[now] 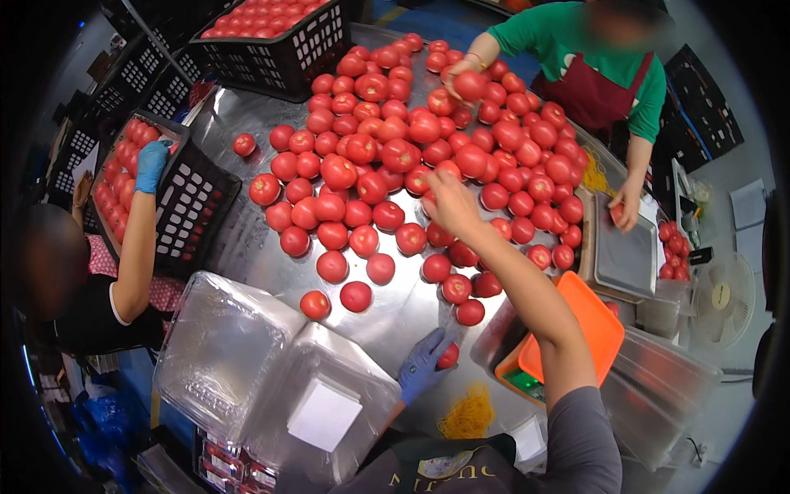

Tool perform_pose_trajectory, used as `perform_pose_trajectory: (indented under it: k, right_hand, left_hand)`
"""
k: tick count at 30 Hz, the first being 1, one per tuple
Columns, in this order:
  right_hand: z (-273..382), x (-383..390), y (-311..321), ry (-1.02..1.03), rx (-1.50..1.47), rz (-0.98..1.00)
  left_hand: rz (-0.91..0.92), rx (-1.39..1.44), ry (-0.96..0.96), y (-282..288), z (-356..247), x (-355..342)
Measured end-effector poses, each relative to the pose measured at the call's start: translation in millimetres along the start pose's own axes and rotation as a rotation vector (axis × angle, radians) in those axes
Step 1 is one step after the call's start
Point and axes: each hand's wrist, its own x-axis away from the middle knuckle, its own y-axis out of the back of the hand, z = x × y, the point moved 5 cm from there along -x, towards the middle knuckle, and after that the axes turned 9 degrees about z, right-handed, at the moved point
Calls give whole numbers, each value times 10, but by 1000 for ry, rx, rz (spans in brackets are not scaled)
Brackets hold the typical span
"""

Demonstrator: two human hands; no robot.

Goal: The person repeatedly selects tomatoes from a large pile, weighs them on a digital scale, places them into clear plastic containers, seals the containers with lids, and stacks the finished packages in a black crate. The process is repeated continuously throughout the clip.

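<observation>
My left hand (422, 366), in a blue glove, rests on the steel table (247, 239) and is closed around one red tomato (449, 356). My bare right hand (449, 202) reaches out over a big heap of red tomatoes (387, 156) that covers the table's middle. Its fingers are bent down onto tomatoes in the heap. Whether they grip one is hidden. A few single tomatoes (355, 295) lie at the heap's near edge.
An orange tray (591, 317) sits on a scale under my right forearm, and stacked clear plastic boxes (271, 370) stand at the near left. Yellow rubber bands (467, 414) lie close by. Black crates (280, 41) hold tomatoes. One person in green works opposite, and another stands at a crate (193, 206) on the left.
</observation>
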Motion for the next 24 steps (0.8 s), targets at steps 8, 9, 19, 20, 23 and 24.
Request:
perform_pose_trajectory:
  k: [8,9,19,20,23,24]
  right_hand:
    - [-231,-938,-663,-502,-302,-4]
    - [-220,-927,-658,-478,-330,-15]
    - [-105,-286,-238,6,-664,441]
    - [-184,-265,-162,-98,-650,394]
    - [-312,-328,-52,-250,-532,303]
    - [-402,-315,-11,-145,-240,48]
  left_hand:
    - [-7,1,-5,26,18,-7]
    - [3,11,0,32,-3,-4]
    - [-64,-20,-45,7,-6,-17]
    - [-55,-31,-42,-1,-9,-28]
    - [-40,-51,-16,53,-24,-22]
    - [-36,-49,-17,57,-26,-19]
